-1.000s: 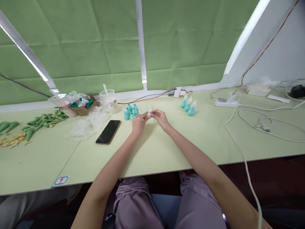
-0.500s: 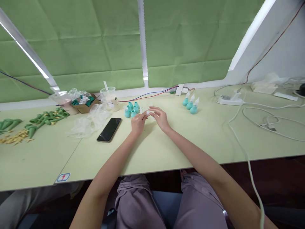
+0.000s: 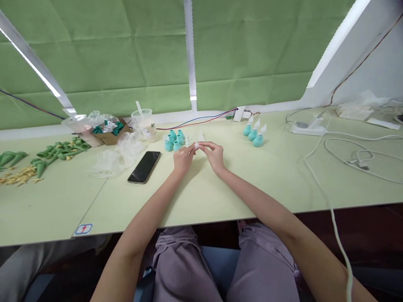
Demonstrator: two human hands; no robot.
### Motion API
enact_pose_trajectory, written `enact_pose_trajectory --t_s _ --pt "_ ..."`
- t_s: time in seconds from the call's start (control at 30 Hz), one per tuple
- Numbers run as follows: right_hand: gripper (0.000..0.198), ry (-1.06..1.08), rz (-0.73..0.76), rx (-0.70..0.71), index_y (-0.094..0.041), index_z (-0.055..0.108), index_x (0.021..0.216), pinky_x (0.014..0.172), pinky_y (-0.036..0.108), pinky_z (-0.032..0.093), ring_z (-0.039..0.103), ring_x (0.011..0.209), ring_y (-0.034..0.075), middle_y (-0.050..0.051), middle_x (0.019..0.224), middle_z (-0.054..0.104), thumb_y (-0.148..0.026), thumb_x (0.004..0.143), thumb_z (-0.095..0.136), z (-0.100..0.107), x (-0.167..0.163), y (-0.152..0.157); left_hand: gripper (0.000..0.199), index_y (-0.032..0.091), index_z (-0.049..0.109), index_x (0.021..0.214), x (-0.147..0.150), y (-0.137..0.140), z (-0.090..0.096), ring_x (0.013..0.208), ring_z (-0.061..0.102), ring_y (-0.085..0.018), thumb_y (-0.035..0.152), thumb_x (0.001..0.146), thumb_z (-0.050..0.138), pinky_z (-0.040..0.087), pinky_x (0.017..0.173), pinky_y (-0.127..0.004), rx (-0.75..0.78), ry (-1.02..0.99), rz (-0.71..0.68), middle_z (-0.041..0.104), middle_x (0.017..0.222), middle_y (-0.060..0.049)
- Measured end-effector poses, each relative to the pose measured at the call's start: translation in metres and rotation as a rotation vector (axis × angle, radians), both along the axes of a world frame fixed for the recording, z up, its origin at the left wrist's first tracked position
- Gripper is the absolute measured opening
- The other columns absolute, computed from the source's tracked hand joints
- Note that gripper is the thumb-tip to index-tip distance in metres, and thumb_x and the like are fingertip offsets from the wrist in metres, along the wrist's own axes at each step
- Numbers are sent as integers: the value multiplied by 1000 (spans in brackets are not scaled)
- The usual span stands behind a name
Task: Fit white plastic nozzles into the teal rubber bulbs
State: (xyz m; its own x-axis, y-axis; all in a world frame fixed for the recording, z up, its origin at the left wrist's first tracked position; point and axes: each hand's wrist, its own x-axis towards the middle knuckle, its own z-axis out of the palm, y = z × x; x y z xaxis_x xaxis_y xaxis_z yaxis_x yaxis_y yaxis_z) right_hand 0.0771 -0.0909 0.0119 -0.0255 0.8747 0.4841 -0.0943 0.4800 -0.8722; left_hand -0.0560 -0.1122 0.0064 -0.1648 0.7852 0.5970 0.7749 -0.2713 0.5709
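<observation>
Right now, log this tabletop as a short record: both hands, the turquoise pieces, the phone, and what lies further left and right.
Left hand: fingertips on a small white piece
Right hand: fingertips at the same piece
Turquoise cluster: upright, beside the left hand
Turquoise trio: diagonal row, right of the hands, white pointed tips on top
Phone: flat, dark screen up, left of the left hand
Far left: green pieces, yellow pieces
Right: white power strip

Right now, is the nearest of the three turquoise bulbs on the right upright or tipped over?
Upright: the nearest turquoise bulb sits with its round body on the table and its pointed white tip facing up.
</observation>
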Motion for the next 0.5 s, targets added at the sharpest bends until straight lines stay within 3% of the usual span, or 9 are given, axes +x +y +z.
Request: enact_pose_trajectory --t_s 0.2,0.5 --pt "19 1 -43 -10 -22 73 78 91 36 49 66 94 22 5 91 73 -40 74 67 -1 1 1 26 21 68 105 1 0 1 74 61 -22 35 85 59 43 74 -32 -14 28 8 63 67 -6" --pt "32 101 128 -170 -20 70 81 86 34 52 66 90 21 5 90 73 -45 62 75 -4 1 13 30 24 67 107 -5 1 -2 78 62 -22 42 88 51 41 71 -31 37 128 -34 67 76 -8"
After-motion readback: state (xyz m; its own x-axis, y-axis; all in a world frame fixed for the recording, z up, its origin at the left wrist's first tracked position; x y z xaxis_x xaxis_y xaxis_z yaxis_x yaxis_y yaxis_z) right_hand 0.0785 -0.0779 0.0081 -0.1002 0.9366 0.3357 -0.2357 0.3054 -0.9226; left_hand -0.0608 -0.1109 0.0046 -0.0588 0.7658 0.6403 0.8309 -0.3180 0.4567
